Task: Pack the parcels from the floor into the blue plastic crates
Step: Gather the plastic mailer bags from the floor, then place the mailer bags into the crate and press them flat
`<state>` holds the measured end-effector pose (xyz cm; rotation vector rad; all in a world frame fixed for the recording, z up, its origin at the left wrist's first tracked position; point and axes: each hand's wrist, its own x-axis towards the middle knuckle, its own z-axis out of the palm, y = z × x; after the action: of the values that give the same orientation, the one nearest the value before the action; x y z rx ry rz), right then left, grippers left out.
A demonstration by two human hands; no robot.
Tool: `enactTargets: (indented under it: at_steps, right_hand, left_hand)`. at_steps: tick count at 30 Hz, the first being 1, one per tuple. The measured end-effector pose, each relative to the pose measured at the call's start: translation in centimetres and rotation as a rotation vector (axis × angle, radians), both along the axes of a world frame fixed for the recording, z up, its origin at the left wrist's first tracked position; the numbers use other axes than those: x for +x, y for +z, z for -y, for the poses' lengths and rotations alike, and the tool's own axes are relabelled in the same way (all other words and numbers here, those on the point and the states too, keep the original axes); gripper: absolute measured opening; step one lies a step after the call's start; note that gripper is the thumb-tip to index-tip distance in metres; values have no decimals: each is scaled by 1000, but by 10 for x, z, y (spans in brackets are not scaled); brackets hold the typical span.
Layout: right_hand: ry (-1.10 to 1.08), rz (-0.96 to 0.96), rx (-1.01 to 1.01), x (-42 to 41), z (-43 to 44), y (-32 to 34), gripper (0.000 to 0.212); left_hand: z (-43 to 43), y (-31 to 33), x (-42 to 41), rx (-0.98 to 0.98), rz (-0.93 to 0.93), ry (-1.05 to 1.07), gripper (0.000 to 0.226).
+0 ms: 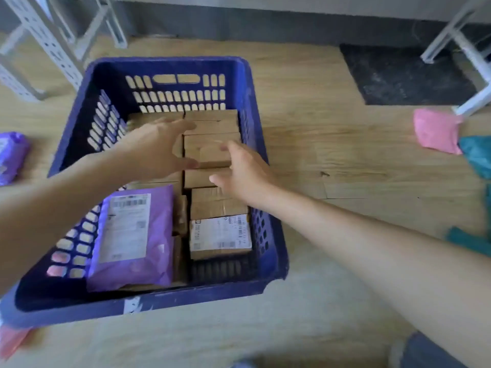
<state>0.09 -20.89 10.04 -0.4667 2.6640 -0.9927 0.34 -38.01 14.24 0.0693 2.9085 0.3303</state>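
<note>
A blue plastic crate (271, 213) stands on the wooden floor, filled with several brown cardboard boxes (212, 123). A purple mailer bag (132, 235) with a white label lies in its near left part, and a labelled box (220, 235) sits at the near right. Both of my hands are over the crate's middle. My left hand (156, 150) is spread with straight fingers above the boxes on the left. My right hand (244, 173) reaches in from the right, fingers loosely extended at a brown box (207, 152). Neither hand holds anything.
On the floor lie a purple parcel (10, 158) at the left edge, a pink parcel (435, 131) and teal parcels (478, 158) at the right, and a pink bag (10, 341) at the near left. White metal shelf legs (50, 46) and a dark mat (403, 75) are behind.
</note>
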Motion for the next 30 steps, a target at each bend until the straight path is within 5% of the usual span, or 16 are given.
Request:
enactTargets:
  at_steps: [7, 20, 30]
  right_hand:
    - [-212, -214, -39, -9, -133, 46, 57]
    - [-477, -54, 150, 113, -406, 8, 71]
    - [-699, 77, 144, 226, -538, -68, 76]
  left_hand:
    - [-120, 37, -26, 204, -130, -148, 70]
    - [-376, -9, 30, 195, 68, -688, 76]
    - [-529, -81, 102, 109, 241, -969, 78]
